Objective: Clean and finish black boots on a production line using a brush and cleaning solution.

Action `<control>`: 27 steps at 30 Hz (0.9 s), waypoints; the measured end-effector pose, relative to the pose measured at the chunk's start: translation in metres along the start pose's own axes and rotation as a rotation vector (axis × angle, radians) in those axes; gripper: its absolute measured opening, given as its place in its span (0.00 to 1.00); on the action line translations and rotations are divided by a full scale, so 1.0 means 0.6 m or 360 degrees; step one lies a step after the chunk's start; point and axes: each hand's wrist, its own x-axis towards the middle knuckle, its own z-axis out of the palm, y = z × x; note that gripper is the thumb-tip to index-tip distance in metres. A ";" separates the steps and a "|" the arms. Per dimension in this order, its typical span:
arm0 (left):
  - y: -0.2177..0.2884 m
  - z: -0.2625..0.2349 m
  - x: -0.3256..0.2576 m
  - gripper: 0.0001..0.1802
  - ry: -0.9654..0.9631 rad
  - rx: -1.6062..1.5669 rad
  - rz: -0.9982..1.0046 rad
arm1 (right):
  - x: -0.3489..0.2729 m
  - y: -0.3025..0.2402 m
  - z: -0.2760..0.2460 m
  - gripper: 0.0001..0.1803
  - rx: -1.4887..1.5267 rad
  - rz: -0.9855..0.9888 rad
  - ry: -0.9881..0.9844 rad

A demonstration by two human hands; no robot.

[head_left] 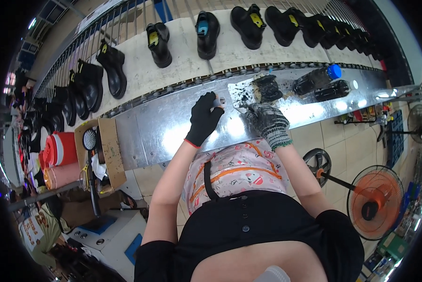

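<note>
My left hand (205,117), in a black glove with a red cuff edge, is over the steel ledge. Its fingers close around a small whitish piece (216,101), mostly hidden by the glove. My right hand (269,123) wears a grey striped knit glove with dark-stained fingers. Those fingers are bent together at the near edge of a white sheet (239,95) smeared with black; what they hold, if anything, is hidden. A black, worn pad-like block (267,88) lies on the sheet just beyond that hand.
Two dark bottles, one with a blue cap (334,71), lie on the ledge at right. Black boots (112,70) and shoes line the pale conveyor (183,42) beyond. A cardboard box (111,152) with a brush (89,140) stands left; an orange fan (374,202) stands right.
</note>
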 end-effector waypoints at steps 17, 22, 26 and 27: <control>0.081 -0.046 -0.042 0.07 0.0016 -0.0263 -0.0223 | 0.073 0.221 -0.063 0.57 0.0801 0.0875 0.1530; 0.124 -0.066 -0.041 0.08 -0.0010 -0.0563 -0.0310 | 0.110 0.287 -0.071 0.29 0.1365 0.0405 0.1433; 0.151 -0.107 -0.049 0.14 0.0048 -0.0650 -0.0204 | 0.040 0.143 -0.166 0.27 0.2534 -0.0361 0.0722; 0.162 -0.113 -0.049 0.16 0.0074 -0.0813 -0.0154 | 0.027 0.108 -0.177 0.31 0.2386 -0.0535 0.0403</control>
